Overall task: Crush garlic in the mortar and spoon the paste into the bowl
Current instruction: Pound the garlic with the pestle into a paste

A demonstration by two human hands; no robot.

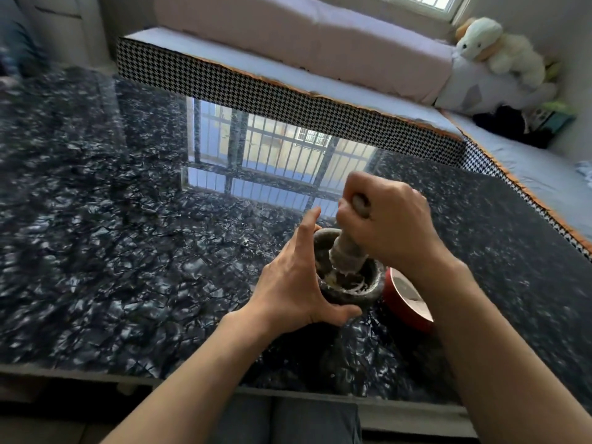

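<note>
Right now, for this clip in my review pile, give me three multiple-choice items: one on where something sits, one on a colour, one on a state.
1. Where is the bowl relative to the mortar?
A. On the mortar's right, near it
B. On the far left of the table
C. On the cushioned bench

2. What colour is the bowl's outside?
A. Blue
B. Red
C. Green

3. What is the right hand doing?
A. Lying flat on the table
B. Lifting the bowl
C. Gripping the pestle, whose lower end is in the mortar

Answers:
1 A, the bowl shows just right of the mortar, under the right forearm.
2 B, its outer wall is red and its inside pale.
3 C, the fingers are curled round the pestle's top, while the left hand steadies the mortar with crushed garlic inside.
</note>
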